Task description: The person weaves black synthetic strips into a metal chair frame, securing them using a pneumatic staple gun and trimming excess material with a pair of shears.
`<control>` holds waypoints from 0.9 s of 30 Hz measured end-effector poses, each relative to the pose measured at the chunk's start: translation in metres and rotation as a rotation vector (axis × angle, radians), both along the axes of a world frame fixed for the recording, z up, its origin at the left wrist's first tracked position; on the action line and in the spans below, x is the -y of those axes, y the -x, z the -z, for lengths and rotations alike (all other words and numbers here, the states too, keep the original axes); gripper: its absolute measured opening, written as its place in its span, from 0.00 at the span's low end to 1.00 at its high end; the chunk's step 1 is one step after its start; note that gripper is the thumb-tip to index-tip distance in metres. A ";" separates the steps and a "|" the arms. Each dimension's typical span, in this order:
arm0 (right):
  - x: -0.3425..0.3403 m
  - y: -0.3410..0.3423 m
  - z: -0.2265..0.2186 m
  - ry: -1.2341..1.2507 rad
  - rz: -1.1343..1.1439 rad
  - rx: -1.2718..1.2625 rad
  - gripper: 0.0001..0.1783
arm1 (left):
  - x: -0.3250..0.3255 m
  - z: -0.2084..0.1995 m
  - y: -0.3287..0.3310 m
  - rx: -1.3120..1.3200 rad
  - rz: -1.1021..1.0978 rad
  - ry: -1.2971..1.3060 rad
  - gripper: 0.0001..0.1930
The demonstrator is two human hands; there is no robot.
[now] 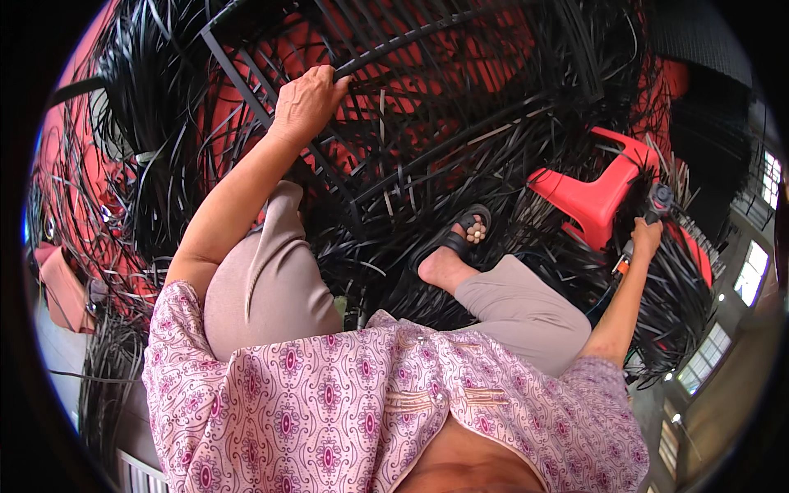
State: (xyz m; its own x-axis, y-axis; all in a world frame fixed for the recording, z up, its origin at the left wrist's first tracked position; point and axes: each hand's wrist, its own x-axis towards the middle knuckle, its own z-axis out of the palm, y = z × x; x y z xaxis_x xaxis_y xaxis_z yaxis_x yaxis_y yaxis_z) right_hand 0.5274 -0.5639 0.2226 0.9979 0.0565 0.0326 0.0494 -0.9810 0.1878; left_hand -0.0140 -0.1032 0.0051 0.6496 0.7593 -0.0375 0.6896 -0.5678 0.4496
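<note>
Two hands are working around the black metal frame (411, 107). The left hand (306, 103) is gripping a curved frame bar at the top. The right hand (646, 238) is closing on a small tool (657, 200), well right of the frame, beside the red plastic stool (596, 193). Black strips (156, 107) are lying heaped left of the frame. Advisable: keeping the frame braced firmly while the tool is being brought over.

Left hand (306, 103) grips a bar of the black metal frame (394, 49), fingers curled over it, w/ loose black strips (156, 90) hanging all around. Right hand (647, 237) is out to the side, closed on a tool w/ an orange handle (622, 261), just beside a red plastic stool (596, 193). Btwn the arms: beige trousers (263, 287) and a foot in a black sandal (460, 242) resting on the strips.
</note>
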 end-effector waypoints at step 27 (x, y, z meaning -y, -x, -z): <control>-0.327 0.404 0.098 -0.809 -0.524 -1.180 0.09 | -0.007 0.005 0.007 0.061 0.003 0.093 0.19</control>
